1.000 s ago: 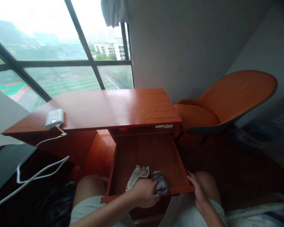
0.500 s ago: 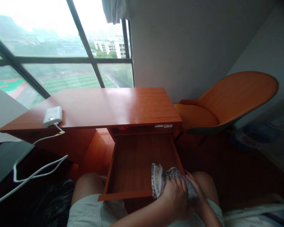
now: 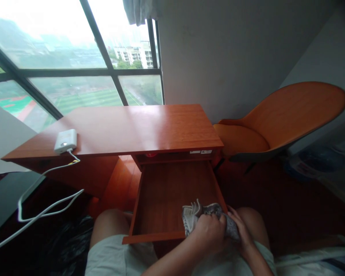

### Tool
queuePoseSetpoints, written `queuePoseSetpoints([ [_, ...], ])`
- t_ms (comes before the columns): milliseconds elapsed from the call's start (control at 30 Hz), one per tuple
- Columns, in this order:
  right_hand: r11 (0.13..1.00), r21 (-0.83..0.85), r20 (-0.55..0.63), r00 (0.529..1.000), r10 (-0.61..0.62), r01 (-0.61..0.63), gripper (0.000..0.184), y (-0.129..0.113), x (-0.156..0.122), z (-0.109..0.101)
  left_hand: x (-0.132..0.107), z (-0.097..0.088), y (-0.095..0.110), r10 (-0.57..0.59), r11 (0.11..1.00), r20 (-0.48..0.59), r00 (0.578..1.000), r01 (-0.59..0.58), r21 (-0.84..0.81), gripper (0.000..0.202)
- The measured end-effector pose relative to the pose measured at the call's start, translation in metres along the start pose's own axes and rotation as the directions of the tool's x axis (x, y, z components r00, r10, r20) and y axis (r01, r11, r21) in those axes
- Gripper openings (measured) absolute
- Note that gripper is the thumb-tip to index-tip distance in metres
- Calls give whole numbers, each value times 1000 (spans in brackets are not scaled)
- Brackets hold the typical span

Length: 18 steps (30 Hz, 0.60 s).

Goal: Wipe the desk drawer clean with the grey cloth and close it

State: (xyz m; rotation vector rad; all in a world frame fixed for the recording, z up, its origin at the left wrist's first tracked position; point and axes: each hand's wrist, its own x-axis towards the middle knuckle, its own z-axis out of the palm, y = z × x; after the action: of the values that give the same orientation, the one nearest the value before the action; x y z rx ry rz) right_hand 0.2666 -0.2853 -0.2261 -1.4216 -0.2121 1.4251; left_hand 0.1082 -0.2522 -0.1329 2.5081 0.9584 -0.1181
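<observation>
A grey and white cloth (image 3: pixel 200 214) is bunched at the near right corner of an open wooden drawer (image 3: pixel 161 193). My left hand (image 3: pixel 211 234) is closed over the cloth from the near side. My right hand (image 3: pixel 240 230) grips the same cloth at the drawer's right edge. Both hands sit just above my right knee. The drawer hangs out from under a reddish wooden desk (image 3: pixel 138 128), and its floor is otherwise bare.
A white charger box (image 3: pixel 65 140) with a white cable (image 3: pixel 43 199) lies on the desk's left end. An orange chair (image 3: pixel 278 122) stands to the right by the wall. A large window (image 3: pixel 69 57) is behind the desk. A dark bag (image 3: pixel 66 245) lies by my left leg.
My left hand carried the cloth from the drawer's near middle to its right corner, where my right hand joined it. Since half a second ago the cloth sank lower.
</observation>
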Motion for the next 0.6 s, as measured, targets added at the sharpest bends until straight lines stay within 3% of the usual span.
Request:
queuePoseSetpoints([
  [133,1000,-28,21,1000,2,-1,63,-4,-4,3,-8,-8,-8,28,999,9,1000,-28,36,54],
  [233,999,-49,7,1000,-5,6,66,-7,-9,6,-32,-16,-27,2,999,37,999,-4,45,48],
  [433,999,-42,17,1000,13,-12,70,-8,-13,6,-121,-38,-93,-96,993,79,992,90,76,44],
  [600,999,-47,33,999,15,-14,67,-8,-13,6,-189,-57,-148,-8,996,17,1000,7,88,48],
])
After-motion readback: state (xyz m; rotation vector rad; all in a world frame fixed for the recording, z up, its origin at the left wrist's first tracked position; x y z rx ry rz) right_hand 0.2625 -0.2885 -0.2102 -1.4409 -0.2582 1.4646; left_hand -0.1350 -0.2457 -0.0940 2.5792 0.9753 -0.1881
